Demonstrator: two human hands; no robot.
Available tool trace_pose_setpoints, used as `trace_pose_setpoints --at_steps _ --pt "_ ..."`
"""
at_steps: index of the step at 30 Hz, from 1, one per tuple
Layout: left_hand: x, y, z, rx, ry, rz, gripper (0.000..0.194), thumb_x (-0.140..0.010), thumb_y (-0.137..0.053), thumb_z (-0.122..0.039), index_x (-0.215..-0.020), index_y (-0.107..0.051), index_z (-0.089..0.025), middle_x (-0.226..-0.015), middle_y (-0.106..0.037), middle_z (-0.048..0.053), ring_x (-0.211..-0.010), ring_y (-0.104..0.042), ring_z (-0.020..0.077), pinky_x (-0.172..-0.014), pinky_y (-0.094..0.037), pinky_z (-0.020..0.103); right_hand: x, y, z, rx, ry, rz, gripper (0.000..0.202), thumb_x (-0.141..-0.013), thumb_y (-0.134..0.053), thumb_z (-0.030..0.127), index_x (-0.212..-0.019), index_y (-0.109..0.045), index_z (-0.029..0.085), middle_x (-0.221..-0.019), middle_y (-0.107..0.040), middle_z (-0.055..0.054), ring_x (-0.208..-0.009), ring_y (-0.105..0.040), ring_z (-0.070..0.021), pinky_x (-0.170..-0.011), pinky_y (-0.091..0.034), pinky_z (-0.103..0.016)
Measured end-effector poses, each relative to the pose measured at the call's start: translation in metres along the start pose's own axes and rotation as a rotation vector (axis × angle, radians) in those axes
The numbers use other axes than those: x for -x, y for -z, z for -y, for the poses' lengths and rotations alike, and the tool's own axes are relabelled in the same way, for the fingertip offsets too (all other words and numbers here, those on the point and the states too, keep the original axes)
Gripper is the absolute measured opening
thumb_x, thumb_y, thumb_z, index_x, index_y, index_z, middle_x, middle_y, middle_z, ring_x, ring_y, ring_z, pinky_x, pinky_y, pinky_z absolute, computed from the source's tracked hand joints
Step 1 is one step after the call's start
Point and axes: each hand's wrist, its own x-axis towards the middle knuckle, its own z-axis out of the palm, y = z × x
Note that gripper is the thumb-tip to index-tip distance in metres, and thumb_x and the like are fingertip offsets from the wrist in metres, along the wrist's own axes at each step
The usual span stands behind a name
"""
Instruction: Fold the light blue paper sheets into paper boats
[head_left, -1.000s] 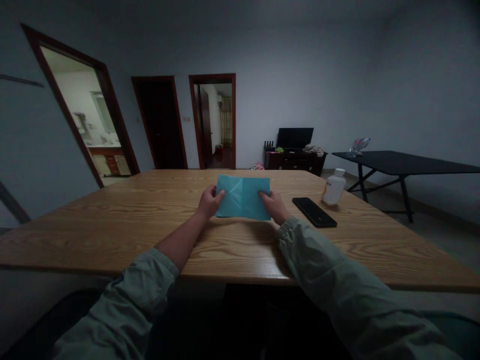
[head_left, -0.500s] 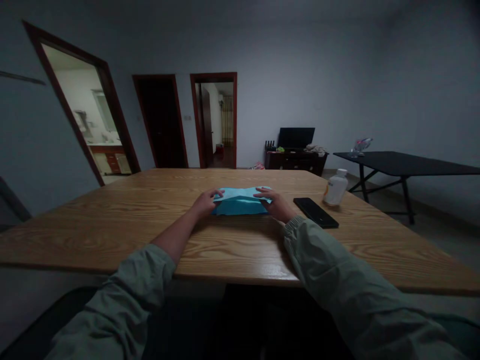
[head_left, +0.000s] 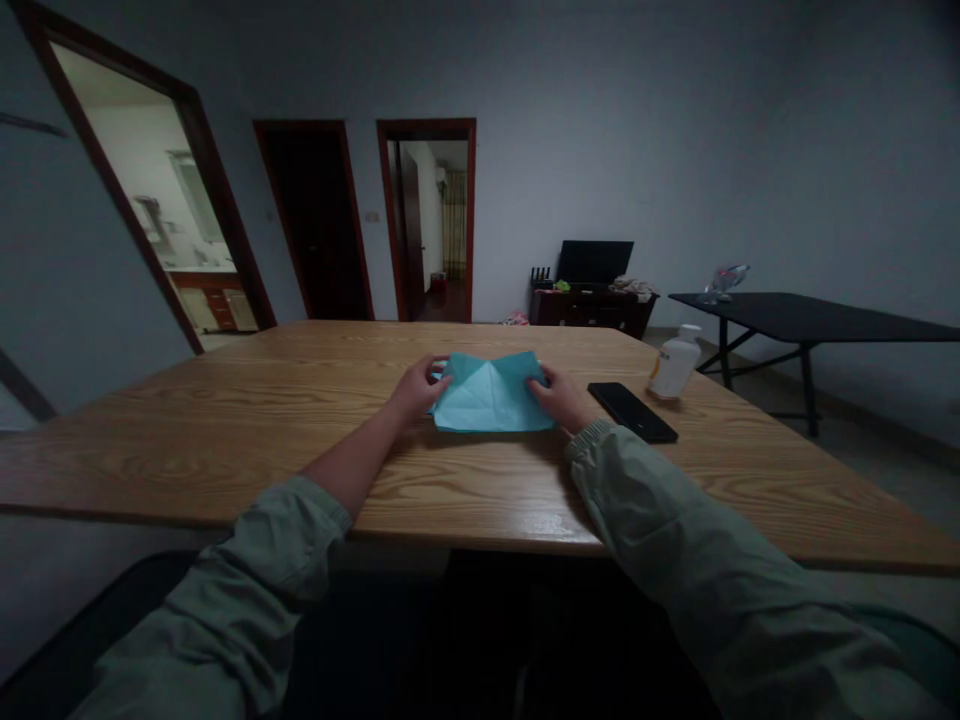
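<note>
A creased sheet of light-blue paper (head_left: 491, 398), partly folded, stands tilted above the middle of the wooden table (head_left: 450, 490). Crease lines fan out from a dip in its top edge. My left hand (head_left: 420, 388) pinches the paper's left side, its thumb on the face turned toward me. On the opposite side, my right hand (head_left: 559, 395) grips the paper with the thumb in front. The fingers behind the sheet are partly hidden on both hands.
Right of my right hand lies a black phone (head_left: 631, 411). A white-capped bottle (head_left: 676, 362) stands beyond it near the table's right side. A black folding table (head_left: 810, 318) is farther right, and a television (head_left: 595, 262) sits on a dark cabinet at the back.
The paper has been tipped up so its creased face shows toward me. My thumbs have moved onto that near face. The camera view has shifted slightly downward.
</note>
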Motion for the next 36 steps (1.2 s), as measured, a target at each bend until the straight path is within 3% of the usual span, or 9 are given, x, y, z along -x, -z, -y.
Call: trace_pose_setpoints --at_steps 4,8,10,16,27,32,36 --pt "0.007 -0.005 0.011 -0.272 -0.056 0.17 0.047 -0.073 -0.065 -0.023 -0.121 -0.062 -0.023 -0.11 -0.069 0.009 -0.088 -0.068 0.0216 -0.084 -0.051 0.036 0.005 -0.013 -0.016 0.166 0.155 0.154 0.052 -0.078 -0.059 0.022 -0.13 -0.058 0.021 -0.123 -0.065 -0.009 -0.114 -0.059 -0.0278 -0.102 -0.042 -0.045" --pt "0.015 -0.014 0.004 -0.366 -0.084 0.234 0.07 -0.074 -0.065 -0.022 -0.141 -0.044 -0.027 -0.114 -0.069 0.007 -0.097 -0.067 0.025 -0.089 -0.048 0.036 0.009 -0.021 -0.015 0.191 0.226 0.267 0.051 -0.076 -0.062 0.019 -0.127 -0.062 0.024 -0.131 -0.06 -0.008 -0.123 -0.054 -0.0282 -0.108 -0.038 -0.044" --pt "0.017 -0.019 0.0 -0.374 -0.098 0.275 0.074 -0.073 -0.066 -0.023 -0.143 -0.042 -0.028 -0.12 -0.067 0.006 -0.1 -0.066 0.0249 -0.091 -0.047 0.035 0.011 -0.022 -0.011 0.249 0.218 0.323 0.048 -0.078 -0.061 0.022 -0.126 -0.063 0.024 -0.131 -0.06 -0.008 -0.123 -0.054 -0.0286 -0.108 -0.038 -0.044" --pt "0.021 -0.036 0.003 -0.456 -0.153 0.502 0.046 -0.077 -0.062 -0.031 -0.122 -0.064 -0.025 -0.135 -0.057 0.005 -0.124 -0.053 0.0251 -0.107 -0.036 0.036 0.015 -0.019 -0.005 0.337 0.137 0.453 0.049 -0.08 -0.063 0.038 -0.125 -0.064 0.02 -0.135 -0.056 -0.013 -0.123 -0.054 -0.032 -0.107 -0.038 -0.045" --pt "0.022 -0.046 -0.006 -0.534 -0.138 0.665 0.065 -0.079 -0.061 -0.053 -0.137 -0.051 -0.025 -0.147 -0.041 0.01 -0.14 -0.032 0.0323 -0.112 -0.024 0.045 0.015 -0.012 0.002 0.307 0.049 0.559 0.065 -0.071 -0.072 0.051 -0.13 -0.06 0.026 -0.143 -0.047 -0.011 -0.133 -0.041 -0.0357 -0.112 -0.03 -0.05" --pt "0.022 -0.038 -0.009 -0.47 -0.135 0.676 0.065 -0.072 -0.069 -0.053 -0.131 -0.058 -0.028 -0.145 -0.045 0.009 -0.138 -0.035 0.0323 -0.112 -0.026 0.044 0.016 -0.006 0.008 0.313 0.014 0.634 0.079 -0.066 -0.073 0.059 -0.135 -0.056 0.025 -0.148 -0.041 -0.01 -0.135 -0.04 -0.0349 -0.112 -0.03 -0.047" --pt "0.022 -0.033 -0.012 -0.461 -0.119 0.66 0.062 -0.072 -0.069 -0.052 -0.128 -0.06 -0.027 -0.144 -0.046 0.01 -0.136 -0.037 0.0333 -0.111 -0.027 0.045 0.016 -0.003 0.008 0.287 0.026 0.614 0.072 -0.067 -0.074 0.052 -0.132 -0.058 0.028 -0.144 -0.047 -0.007 -0.132 -0.043 -0.032 -0.111 -0.032 -0.043"
